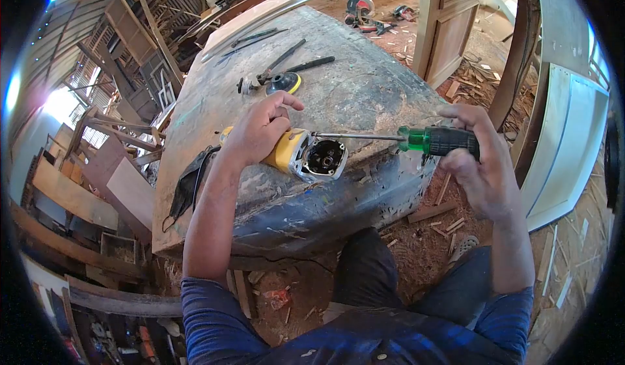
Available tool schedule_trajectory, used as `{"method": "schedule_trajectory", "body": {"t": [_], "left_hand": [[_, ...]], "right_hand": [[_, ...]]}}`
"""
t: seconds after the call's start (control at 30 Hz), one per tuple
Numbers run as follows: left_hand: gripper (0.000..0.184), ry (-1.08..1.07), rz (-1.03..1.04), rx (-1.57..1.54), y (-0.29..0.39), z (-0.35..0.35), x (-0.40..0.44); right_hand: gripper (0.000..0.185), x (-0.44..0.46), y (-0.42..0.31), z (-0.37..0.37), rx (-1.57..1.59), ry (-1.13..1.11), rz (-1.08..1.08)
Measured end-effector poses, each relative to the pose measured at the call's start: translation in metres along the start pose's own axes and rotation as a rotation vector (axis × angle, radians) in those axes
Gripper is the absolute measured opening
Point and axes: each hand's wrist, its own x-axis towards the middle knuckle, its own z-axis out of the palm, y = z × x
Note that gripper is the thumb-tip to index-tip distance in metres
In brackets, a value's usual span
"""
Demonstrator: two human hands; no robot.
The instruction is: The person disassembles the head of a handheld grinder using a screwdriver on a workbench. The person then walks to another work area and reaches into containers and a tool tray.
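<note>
My left hand [259, 128] lies over a yellow power tool [284, 151] and grips its body against the workbench, the index finger stretched out above it. The tool's metal end faces right, showing a dark, greasy round opening [327, 157] with a shaft hole in the middle. In my right hand [480, 160] is a screwdriver [443, 141] with a green and black handle, held level. Its long shank points left, and the tip reaches the upper edge of the metal housing; whether it sits in a screw is too small to tell.
A round backing pad [284, 84], a small gear part [246, 85] and black-handled tools [311, 63] lie on the scuffed workbench [364, 91]. A black cloth [189, 181] hangs at its left edge. Wood scraps cover the floor; a wooden door [449, 23] stands right. Power tools [361, 10] lie beyond.
</note>
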Motion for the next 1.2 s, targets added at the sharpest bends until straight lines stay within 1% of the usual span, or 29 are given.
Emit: {"method": "schedule_trajectory", "body": {"t": [0.07, 0.13, 0.2, 0.27, 0.3, 0.37, 0.47, 0.5, 0.57, 0.63, 0.73, 0.8, 0.87, 0.9, 0.97, 1.03, 1.1, 1.2], "left_hand": [[0.032, -0.003, 0.000, 0.001, 0.002, 0.000, 0.000], [0.032, -0.006, 0.007, 0.010, 0.001, -0.001, 0.000], [0.032, -0.010, 0.018, 0.021, -0.002, -0.001, 0.001], [0.032, -0.008, 0.014, 0.021, -0.001, 0.000, 0.001], [0.032, -0.006, 0.011, 0.022, 0.000, -0.001, 0.001], [0.032, -0.006, 0.008, 0.017, 0.000, -0.001, 0.000], [0.032, -0.009, -0.002, 0.011, 0.001, -0.001, 0.000], [0.033, -0.010, -0.006, 0.010, 0.002, -0.001, 0.000], [0.033, -0.008, -0.018, 0.006, 0.003, -0.001, -0.001], [0.034, -0.004, -0.027, 0.011, 0.004, 0.000, -0.001], [0.035, 0.000, -0.032, 0.024, 0.007, 0.000, -0.001], [0.035, 0.002, -0.037, 0.023, 0.007, 0.000, -0.002], [0.035, 0.000, -0.030, 0.019, 0.003, 0.000, -0.002], [0.035, -0.002, -0.027, 0.017, 0.002, 0.000, -0.001], [0.035, -0.001, -0.027, 0.022, 0.002, 0.000, -0.002], [0.035, 0.004, -0.026, 0.042, 0.005, -0.002, -0.001], [0.035, 0.004, -0.033, 0.068, 0.009, -0.002, -0.002], [0.035, 0.007, -0.006, 0.073, 0.007, -0.002, -0.002]], "right_hand": [[0.032, -0.002, -0.002, -0.007, -0.022, -0.071, 0.020], [0.031, -0.001, 0.008, -0.002, -0.118, -0.047, -0.235], [0.033, 0.004, 0.023, 0.005, -0.054, 0.008, -0.367], [0.033, 0.006, 0.025, 0.006, -0.025, 0.024, -0.427], [0.032, 0.006, 0.020, 0.006, -0.027, 0.013, -0.423], [0.030, 0.006, 0.007, 0.004, -0.078, 0.012, -0.317], [0.030, -0.002, -0.009, 0.001, -0.153, 0.009, -0.020], [0.030, -0.003, -0.008, 0.000, -0.130, -0.017, 0.072], [0.030, -0.002, -0.002, -0.004, -0.115, -0.036, 0.000], [0.032, 0.000, 0.015, -0.003, -0.127, -0.024, -0.325], [0.032, 0.002, 0.018, 0.008, 0.018, 0.053, -0.356], [0.030, 0.000, 0.004, 0.018, 0.030, 0.133, -0.221], [0.029, -0.001, -0.008, 0.012, 0.027, 0.086, -0.006], [0.030, -0.001, -0.014, 0.000, 0.018, 0.002, 0.141], [0.030, -0.002, -0.009, -0.010, -0.037, -0.063, 0.108], [0.031, 0.000, 0.011, -0.004, -0.126, -0.022, -0.258], [0.032, 0.002, 0.020, 0.003, -0.049, 0.005, -0.308], [0.033, 0.004, 0.011, 0.009, -0.083, 0.069, -0.283]]}}
